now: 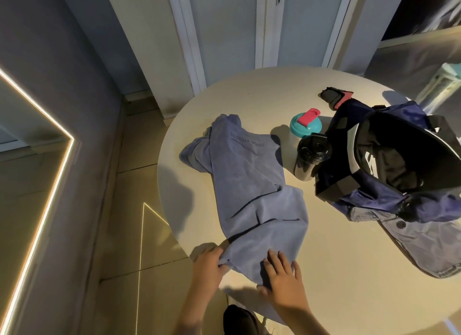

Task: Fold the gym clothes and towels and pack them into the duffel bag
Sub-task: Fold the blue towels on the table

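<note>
A lit light strip (37, 210) runs along the left side. The round table (349, 272) carries all task items. The blue towel (249, 180) lies lengthwise on the table's left half, bunched at its far end and flat at its near end, which reaches the table's near edge. The left hand (209, 262) grips the towel's near-left corner, fingers curled round the fabric. The right hand (282, 277) rests flat on the towel's near end, fingers spread. Right of the towel stand a teal-lidded bottle (305, 125) and a black-lidded bottle (311, 157), close together. The blue duffel bag (369, 205) sits at the table's right side, unzipped, with dark contents inside.
</note>
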The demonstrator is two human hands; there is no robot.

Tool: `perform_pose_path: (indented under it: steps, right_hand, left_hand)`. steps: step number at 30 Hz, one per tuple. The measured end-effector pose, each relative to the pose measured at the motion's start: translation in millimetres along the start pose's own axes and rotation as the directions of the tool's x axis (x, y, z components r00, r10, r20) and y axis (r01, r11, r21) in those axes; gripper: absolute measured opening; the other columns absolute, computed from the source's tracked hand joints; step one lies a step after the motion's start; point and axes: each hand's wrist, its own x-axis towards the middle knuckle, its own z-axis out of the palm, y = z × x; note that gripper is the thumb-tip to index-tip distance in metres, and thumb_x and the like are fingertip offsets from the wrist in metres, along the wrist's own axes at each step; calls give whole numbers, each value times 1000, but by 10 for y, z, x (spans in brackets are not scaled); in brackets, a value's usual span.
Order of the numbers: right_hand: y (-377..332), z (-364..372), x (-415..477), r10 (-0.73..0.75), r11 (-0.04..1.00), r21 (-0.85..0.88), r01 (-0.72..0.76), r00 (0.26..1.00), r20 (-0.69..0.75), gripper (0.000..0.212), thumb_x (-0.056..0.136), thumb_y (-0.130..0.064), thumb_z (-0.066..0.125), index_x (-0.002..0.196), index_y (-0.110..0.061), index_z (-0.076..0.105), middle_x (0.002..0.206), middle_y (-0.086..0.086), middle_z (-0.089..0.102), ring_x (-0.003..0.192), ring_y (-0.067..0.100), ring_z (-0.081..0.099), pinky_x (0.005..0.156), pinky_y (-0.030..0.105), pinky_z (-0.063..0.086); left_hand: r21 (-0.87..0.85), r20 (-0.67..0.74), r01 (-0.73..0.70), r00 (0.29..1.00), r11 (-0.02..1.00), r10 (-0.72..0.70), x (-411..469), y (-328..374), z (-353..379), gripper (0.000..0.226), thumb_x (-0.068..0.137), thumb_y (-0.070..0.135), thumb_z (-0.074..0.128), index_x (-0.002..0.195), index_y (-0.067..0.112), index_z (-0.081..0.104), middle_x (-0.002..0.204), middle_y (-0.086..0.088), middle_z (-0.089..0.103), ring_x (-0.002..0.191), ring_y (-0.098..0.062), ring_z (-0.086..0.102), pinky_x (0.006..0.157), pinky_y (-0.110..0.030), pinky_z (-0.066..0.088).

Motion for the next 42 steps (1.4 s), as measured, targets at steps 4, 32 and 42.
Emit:
perform_pose_path:
  steps: [4, 32, 42]
  right_hand:
    - [108, 21, -95, 28, 999, 29, -26, 998, -59, 34, 71, -36, 40, 73, -24, 72, 97, -2, 68, 95, 21, 56, 67, 38, 54]
    - [1139, -923, -481, 255, 542, 831, -124, 967, -22, 21, 89, -10, 62, 72, 4, 64, 60, 18, 59, 58, 22, 52, 56, 32, 41]
    - [1366, -738, -677, 186, 715, 676, -177, 981, 61, 22, 91, -13, 59, 71, -6, 64, 66, 5, 62, 61, 14, 50, 53, 21, 36]
  left_hand:
    - [-285, -60, 11, 998, 958, -29, -58, -16, 26, 48, 78, -3, 67, 58, 30, 39, 52, 11, 42, 51, -5, 38, 52, -15, 31]
    - [46, 383, 92, 918, 995, -102, -834, 499, -609, 20, 74, 21, 70, 63, 26, 54, 64, 7, 48, 61, -8, 43, 62, -24, 33]
    - [-200, 259, 271, 942, 942, -216, -1195, 346, -185, 17, 78, 9, 69, 67, 19, 60, 61, 8, 57, 60, -8, 51, 64, -22, 41]
